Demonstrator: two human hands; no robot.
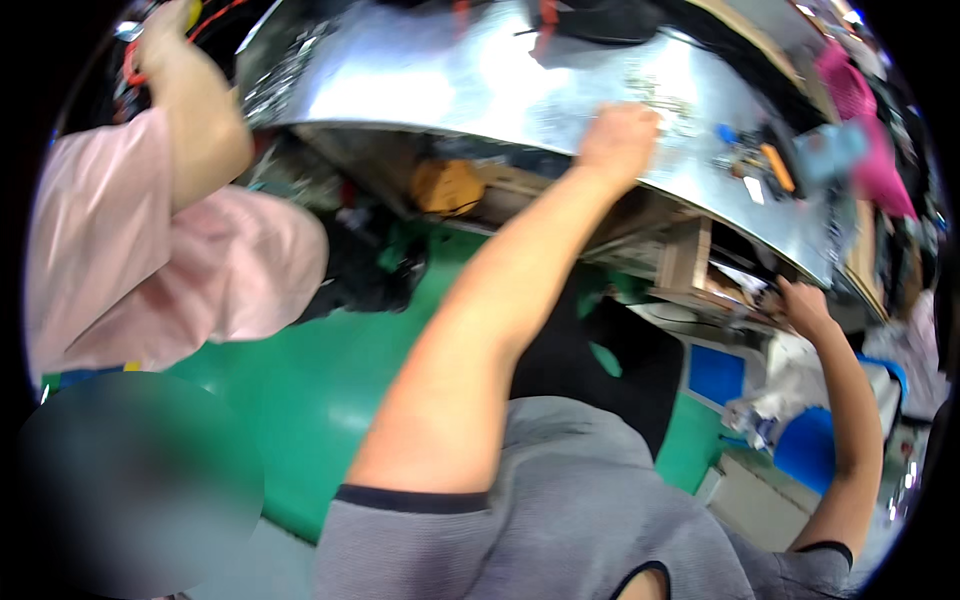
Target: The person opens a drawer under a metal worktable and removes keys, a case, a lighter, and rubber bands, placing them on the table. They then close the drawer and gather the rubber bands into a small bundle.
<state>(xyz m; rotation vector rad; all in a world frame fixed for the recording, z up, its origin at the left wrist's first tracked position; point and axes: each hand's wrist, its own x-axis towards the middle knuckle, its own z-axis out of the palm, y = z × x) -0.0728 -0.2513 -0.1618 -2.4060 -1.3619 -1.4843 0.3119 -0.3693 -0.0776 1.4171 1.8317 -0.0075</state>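
My left hand [620, 142] rests on the shiny metal tabletop [400, 85], close to its front edge. Its fingers are curled in, and whatever they may hold is hidden; small pale bits [672, 108] lie scattered just beyond it. Under the tabletop at the right, a wooden drawer [684, 258] stands pulled out with assorted items inside. My right hand [806, 308] is closed around the right end of this drawer, its fingertips partly hidden.
An orange-handled tool [777, 168] and small metal parts lie on the tabletop's right. A co-worker in pink clothes [230, 260] is at the left, one arm raised. Below are a yellow object [447, 187] on a shelf, a blue bin [806, 450] and green floor [300, 400].
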